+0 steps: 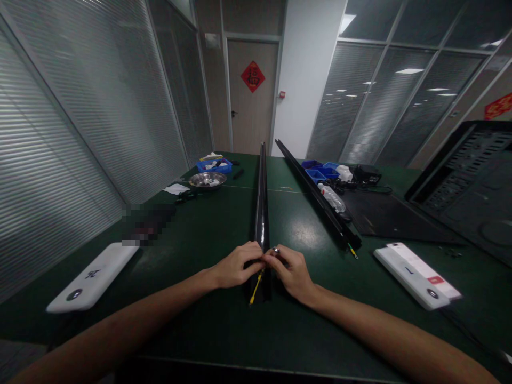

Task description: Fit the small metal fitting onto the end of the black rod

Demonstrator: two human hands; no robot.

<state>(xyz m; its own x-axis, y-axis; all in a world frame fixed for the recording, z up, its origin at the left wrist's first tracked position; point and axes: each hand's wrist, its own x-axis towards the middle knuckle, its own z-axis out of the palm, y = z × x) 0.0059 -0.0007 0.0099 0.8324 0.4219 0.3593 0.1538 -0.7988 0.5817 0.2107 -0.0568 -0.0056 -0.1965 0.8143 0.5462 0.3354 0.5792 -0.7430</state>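
A long black channel-shaped rail [262, 208] lies lengthwise on the green table, its near end under my hands. My left hand [242, 264] is closed in a pinch over that end. From the other side my right hand [291, 271] is closed too, a ring on one finger, its fingertips meeting those of the left. Whatever is between the fingertips is hidden. A short yellow wire [256, 289] with a metal lug at its tip comes out below my fingers and lies along the rail's end.
A second black rail [316, 194] with a green-yellow wire lies to the right, beside a plastic bottle [332, 198] and blue bins [316, 175]. A metal bowl [207, 180] stands back left. White devices [94, 277] flank me; a large black panel [472, 186] rises right.
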